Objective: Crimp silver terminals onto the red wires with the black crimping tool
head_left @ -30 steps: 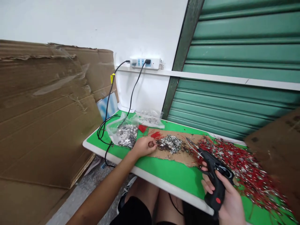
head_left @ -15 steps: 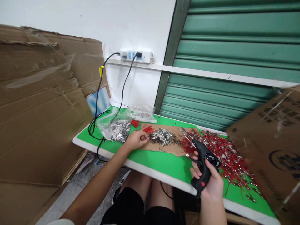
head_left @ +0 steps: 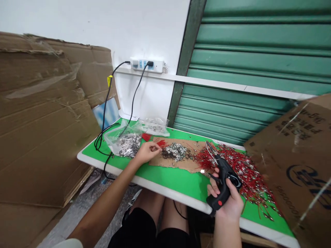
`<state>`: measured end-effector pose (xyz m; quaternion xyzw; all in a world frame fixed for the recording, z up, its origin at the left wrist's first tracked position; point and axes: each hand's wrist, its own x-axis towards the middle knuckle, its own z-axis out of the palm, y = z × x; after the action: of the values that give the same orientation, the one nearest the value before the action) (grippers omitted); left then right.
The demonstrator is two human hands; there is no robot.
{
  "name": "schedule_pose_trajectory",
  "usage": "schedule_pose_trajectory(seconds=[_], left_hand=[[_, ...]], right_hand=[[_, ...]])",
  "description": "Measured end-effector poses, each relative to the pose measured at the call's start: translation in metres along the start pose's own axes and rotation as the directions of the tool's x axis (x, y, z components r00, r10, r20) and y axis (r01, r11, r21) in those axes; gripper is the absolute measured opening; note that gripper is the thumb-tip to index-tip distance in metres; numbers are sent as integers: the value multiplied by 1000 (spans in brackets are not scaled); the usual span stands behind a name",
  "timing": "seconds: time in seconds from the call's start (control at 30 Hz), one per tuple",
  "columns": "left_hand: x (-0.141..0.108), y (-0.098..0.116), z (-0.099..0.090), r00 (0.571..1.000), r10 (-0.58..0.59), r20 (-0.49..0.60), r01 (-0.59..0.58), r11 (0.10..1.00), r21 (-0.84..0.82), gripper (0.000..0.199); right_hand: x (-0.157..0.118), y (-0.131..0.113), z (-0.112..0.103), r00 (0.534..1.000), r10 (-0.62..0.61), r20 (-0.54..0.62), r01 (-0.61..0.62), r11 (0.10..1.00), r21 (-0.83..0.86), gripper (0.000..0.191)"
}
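My right hand is wrapped round the grip of a black glue gun, its nozzle pointing up and away, over the red strands. A red dot marks the gun's handle. At the left end of a cardboard strip, my left hand is closed in a pinch; anything between its fingertips is too small to make out. Just beyond those fingers lie red tassels. Beside them on the cardboard is a heap of small silver pieces, with dark ones around it.
Red strands with silver pieces are piled on the right of the green tabletop. Clear bags of silver pieces lie at the left. Black cables run from a power strip. Large cardboard boxes flank the table.
The view has shifted slightly. My left hand has turned a little, its pinched fingertips now showing more plainly. The glue gun's nozzle has swung slightly right over the red strands.
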<state>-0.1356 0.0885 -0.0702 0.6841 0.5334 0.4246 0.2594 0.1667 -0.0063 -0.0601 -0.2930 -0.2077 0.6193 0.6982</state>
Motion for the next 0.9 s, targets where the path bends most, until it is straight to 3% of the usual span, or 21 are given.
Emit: schedule_pose_trajectory(seconds=[0.1, 0.2, 0.3, 0.37, 0.47, 0.57, 0.7, 0.9], left_hand=[[15, 33, 19, 996, -37, -80, 34, 999, -30, 22], [25, 73, 63, 988, -67, -140, 55, 995, -83, 26], [20, 103, 112, 996, 28, 84, -25, 999, -34, 28], [10, 112, 130, 990, 45, 131, -51, 998, 40, 37], [1, 106, 124, 988, 42, 146, -57, 993, 105, 42], [8, 88, 92, 984, -5, 177, -38, 970, 239, 28], [32, 67, 60, 984, 5, 180, -79, 909, 410, 27], [41, 64, 60, 946, 102, 307, -252, 826, 504, 26]], right_hand=[[-3, -1, -2, 999, -37, -3, 37, 998, 55, 30], [-6, -3, -3, 998, -68, 3, 68, 991, 111, 32], [-9, -4, -4, 996, -88, 18, 85, 986, 147, 31], [-9, -4, -4, 997, -79, 23, 75, 986, 150, 30], [-7, -3, -4, 999, -46, 18, 42, 988, 146, 29], [-2, 0, -4, 1000, -12, 8, 11, 991, 131, 32], [3, 2, -4, 999, 34, -11, -33, 995, 90, 33], [3, 1, -2, 999, 49, -20, -47, 993, 105, 27]])
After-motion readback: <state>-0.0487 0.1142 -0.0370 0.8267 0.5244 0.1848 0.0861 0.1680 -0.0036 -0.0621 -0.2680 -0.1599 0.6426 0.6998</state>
